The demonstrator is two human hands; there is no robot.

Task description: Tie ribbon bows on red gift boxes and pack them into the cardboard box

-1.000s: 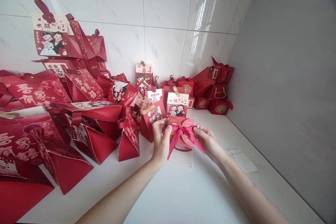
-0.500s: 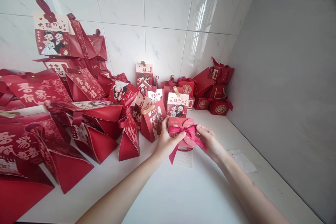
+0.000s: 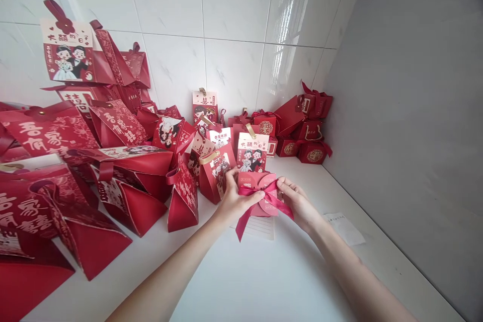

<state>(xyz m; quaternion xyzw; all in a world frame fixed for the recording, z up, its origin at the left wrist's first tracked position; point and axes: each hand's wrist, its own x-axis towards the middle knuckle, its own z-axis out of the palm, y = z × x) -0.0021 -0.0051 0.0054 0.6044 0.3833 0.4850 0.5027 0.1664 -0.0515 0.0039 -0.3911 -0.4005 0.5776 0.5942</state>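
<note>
A small red gift box (image 3: 260,181) with a scalloped top sits between both hands on the white counter (image 3: 264,282). A red ribbon (image 3: 264,198) is tied round it, one tail hanging down at the left. My left hand (image 3: 234,198) grips the box's left side and pinches the ribbon with the thumb. At the box's right side, my right hand (image 3: 298,201) pinches the ribbon with closed fingers. A sheet of paper (image 3: 260,226) lies under the box.
Many red gift bags (image 3: 124,161) are heaped at the left and along the tiled back wall. More small red boxes (image 3: 309,136) are stacked in the far corner. A paper slip (image 3: 345,229) lies near the grey right wall.
Both hands have shifted slightly on the box. The ribbon's left tail now hangs lower and the view has drifted a little to the right.
</note>
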